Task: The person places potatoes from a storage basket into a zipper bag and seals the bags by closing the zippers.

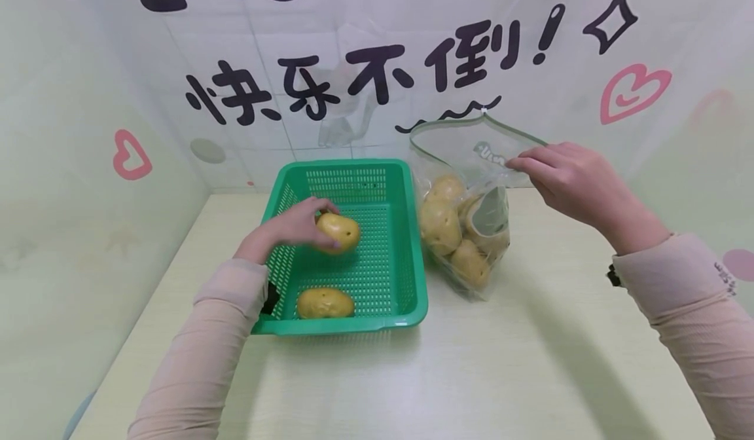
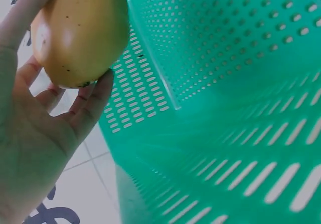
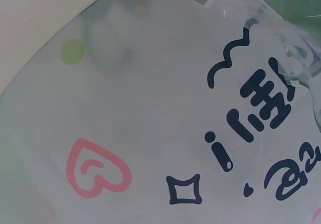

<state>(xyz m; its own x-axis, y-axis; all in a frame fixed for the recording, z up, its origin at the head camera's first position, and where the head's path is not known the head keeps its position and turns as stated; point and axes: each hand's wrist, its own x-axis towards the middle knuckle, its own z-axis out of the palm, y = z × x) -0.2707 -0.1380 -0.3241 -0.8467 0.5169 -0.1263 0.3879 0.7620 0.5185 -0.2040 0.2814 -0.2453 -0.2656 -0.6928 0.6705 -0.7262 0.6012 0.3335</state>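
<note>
My left hand [image 1: 302, 222] grips a potato [image 1: 340, 232] inside the green plastic basket [image 1: 417, 263]. In the left wrist view the fingers curl round the same potato [image 2: 83, 30], beside the slotted basket wall. A second potato [image 1: 325, 303] lies on the basket floor at the near side. To the right, my right hand [image 1: 568, 175] pinches the rim of a clear zip bag [image 1: 497, 181], whose green-edged mouth gapes. Several potatoes [image 1: 440, 225] fill the bag's lower part. The right wrist view shows part of the bag [image 3: 296, 53] at its upper right; the right hand is out of that view.
Basket and bag stand side by side on a pale table [image 1: 471, 368]. Behind them rises a white wall sheet [image 1: 377, 126] with black lettering and pink hearts. Pale side panels [image 1: 71, 230] flank the table.
</note>
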